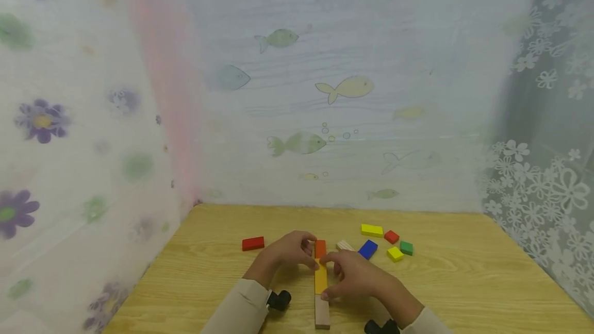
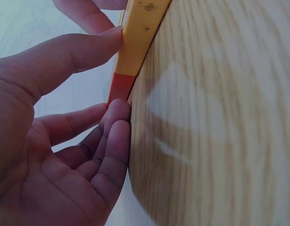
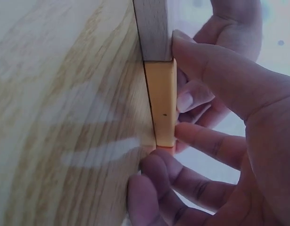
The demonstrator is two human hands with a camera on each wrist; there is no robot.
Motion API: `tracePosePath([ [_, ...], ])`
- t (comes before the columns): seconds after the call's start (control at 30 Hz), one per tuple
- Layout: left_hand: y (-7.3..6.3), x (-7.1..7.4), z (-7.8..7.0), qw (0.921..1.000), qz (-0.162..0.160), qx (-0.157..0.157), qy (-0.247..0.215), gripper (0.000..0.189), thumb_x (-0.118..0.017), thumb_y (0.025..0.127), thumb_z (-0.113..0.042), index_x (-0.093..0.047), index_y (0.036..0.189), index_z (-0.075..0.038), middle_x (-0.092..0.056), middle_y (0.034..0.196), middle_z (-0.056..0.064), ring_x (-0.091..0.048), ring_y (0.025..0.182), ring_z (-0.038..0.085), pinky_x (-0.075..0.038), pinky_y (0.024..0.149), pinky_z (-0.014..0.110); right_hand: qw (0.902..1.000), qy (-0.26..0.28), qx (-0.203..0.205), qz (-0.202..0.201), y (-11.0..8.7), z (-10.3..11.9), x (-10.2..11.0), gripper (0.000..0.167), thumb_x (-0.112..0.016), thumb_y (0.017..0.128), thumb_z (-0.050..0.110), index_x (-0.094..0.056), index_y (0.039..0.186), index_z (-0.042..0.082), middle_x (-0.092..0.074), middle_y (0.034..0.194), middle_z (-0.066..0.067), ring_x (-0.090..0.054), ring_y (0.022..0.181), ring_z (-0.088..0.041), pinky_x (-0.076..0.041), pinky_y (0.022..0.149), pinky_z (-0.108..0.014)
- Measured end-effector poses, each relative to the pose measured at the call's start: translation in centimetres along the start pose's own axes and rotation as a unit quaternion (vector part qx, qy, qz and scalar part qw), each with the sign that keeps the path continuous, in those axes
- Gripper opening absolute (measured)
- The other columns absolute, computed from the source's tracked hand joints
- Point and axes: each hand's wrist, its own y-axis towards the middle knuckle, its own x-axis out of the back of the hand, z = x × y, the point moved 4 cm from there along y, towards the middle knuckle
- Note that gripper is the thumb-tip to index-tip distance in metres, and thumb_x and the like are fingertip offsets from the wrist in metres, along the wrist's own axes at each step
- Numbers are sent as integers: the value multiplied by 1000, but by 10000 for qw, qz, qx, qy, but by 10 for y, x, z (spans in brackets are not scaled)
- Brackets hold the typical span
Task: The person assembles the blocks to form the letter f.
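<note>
A straight row of rectangular wooden toy blocks lies on the table: an orange-red block (image 1: 320, 248) at the far end, a yellow-orange block (image 1: 321, 279) in the middle, a plain wood block (image 1: 322, 313) nearest. They meet end to end. From the left, my left hand (image 1: 293, 249) holds the row's far part, its index finger at the orange-red block's far end and thumb against the yellow-orange block (image 2: 137, 35). My right hand (image 1: 355, 274) spans the yellow-orange block (image 3: 161, 103), index finger near its far end, thumb by its joint with the plain block (image 3: 155, 30).
Left of the row lies a red block (image 1: 252, 243). Beyond my right hand are a striped pale wood block (image 1: 344, 245), a blue block (image 1: 368, 249), a long yellow block (image 1: 372, 230), and small red (image 1: 392, 236), yellow (image 1: 395, 254) and green blocks (image 1: 406, 248). Patterned curtains surround the table.
</note>
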Motion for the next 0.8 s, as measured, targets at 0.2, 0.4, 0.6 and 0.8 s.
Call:
tracePosePath([
  [0.2,1,1,1,10000,18,-44,44,74,-91,77,-12,-57,142,1,-67,102,2,-60,94,17,-54,89,40,9997,-250,19,36,0,4,4,71,-88,80,48,-63,137,14,-66,99,1,-60,76,-8,-50,67,-28],
  [0.4,-2,1,-1,10000,24,7,-29,75,-91,78,-12,-57,143,0,-67,105,3,-60,97,17,-54,93,43,9994,-175,161,-232,4,4,13,63,-83,86,47,-64,135,12,-66,98,0,-62,77,-11,-52,66,-31],
  [0.6,-1,1,1,10000,3,1,14,73,-91,78,-14,-58,141,-2,-67,104,4,-59,95,18,-52,90,41,9948,-282,213,-958,11,-2,31,51,-81,91,39,-68,128,8,-66,100,-3,-62,80,-14,-53,67,-32],
  [0.8,-1,0,2,10000,-40,37,-40,71,-91,78,-13,-59,140,-2,-66,103,4,-59,95,19,-52,92,43,9800,-302,-147,-1959,13,-14,45,37,-83,89,33,-75,118,12,-69,104,-6,-61,88,-16,-55,75,-36],
])
